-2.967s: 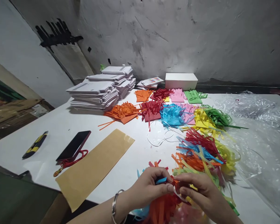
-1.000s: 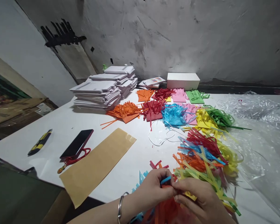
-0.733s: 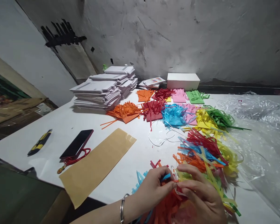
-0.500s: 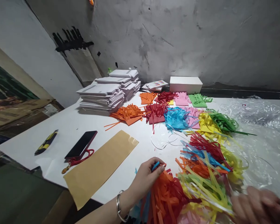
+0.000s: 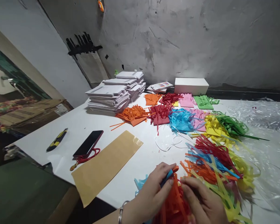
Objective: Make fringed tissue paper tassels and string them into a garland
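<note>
My left hand, with a silver bangle at its wrist, pinches the folded tops of blue and orange paper tassels near the front edge of the table. Red and orange strips hang below its fingers. Close beside it on the right, my right hand has its fingertips pressed together at the red and orange strips; what they hold is too small to make out. Loose red, blue, orange and yellow tassels lie beyond my right hand. A thin white string curls on the table behind my hands.
A brown envelope, a phone and a yellow-black cutter lie on the left. Behind are white paper stacks, a white box and rows of coloured tassels. Clear plastic covers the right side.
My right hand has moved left from the right edge to beside my left hand. The view has shifted slightly, so things on the table appear farther right.
</note>
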Tool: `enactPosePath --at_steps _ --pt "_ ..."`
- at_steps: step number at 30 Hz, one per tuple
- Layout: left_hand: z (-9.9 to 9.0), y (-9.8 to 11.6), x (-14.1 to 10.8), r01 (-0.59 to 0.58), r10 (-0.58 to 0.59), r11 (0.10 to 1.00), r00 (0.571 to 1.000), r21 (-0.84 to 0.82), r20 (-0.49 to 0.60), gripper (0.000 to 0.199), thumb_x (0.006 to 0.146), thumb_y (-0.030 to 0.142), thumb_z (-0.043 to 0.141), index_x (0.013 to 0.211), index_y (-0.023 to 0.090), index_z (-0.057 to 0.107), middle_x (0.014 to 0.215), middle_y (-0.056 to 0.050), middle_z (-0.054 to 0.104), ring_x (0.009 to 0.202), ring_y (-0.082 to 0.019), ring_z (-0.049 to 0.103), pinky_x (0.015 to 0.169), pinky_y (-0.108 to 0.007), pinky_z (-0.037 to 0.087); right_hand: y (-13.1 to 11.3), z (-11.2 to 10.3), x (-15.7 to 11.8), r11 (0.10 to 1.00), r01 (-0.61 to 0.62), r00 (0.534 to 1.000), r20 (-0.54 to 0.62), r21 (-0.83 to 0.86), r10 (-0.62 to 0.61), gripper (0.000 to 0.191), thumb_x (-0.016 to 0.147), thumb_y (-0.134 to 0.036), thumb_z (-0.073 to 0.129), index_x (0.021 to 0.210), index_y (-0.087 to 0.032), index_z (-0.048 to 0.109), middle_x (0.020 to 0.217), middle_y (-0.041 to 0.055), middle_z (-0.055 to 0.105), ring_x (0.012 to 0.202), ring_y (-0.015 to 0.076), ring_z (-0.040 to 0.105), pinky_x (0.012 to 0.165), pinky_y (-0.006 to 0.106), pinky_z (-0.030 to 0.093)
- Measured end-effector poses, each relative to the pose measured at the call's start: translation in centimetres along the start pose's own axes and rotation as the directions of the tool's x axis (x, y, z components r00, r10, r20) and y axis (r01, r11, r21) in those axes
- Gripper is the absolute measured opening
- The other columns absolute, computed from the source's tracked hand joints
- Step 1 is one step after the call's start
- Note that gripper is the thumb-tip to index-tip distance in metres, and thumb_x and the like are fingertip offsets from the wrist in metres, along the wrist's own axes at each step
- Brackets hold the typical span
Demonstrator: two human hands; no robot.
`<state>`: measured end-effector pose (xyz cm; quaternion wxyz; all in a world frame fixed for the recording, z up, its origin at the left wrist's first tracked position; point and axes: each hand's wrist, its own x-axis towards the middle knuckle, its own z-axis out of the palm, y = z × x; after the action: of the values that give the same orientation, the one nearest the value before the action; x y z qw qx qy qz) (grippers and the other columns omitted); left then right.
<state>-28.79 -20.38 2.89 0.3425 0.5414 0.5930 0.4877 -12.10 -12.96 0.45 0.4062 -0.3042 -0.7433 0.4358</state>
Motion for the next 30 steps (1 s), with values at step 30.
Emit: enactPosePath --at_steps 30 --pt "0.5 -0.2 0.2 0.042 -0.065 0.979 0.992 -0.197 -0.110 0.014 0.084 0.029 0.069 0.075 0.018 0.070 0.083 -0.005 0.060 0.079 -0.018 0.055 0.070 -0.028 0.043 -1.0 1.2 1.6 0.905 -0.259 0.965 0.130 0.337 0.228 0.023 0.091 -0.042 0.066 0.089 -0.020 0.067 0.071 0.0026 0.068 0.057 0.0141 0.063 0.050 0.019 0.050"
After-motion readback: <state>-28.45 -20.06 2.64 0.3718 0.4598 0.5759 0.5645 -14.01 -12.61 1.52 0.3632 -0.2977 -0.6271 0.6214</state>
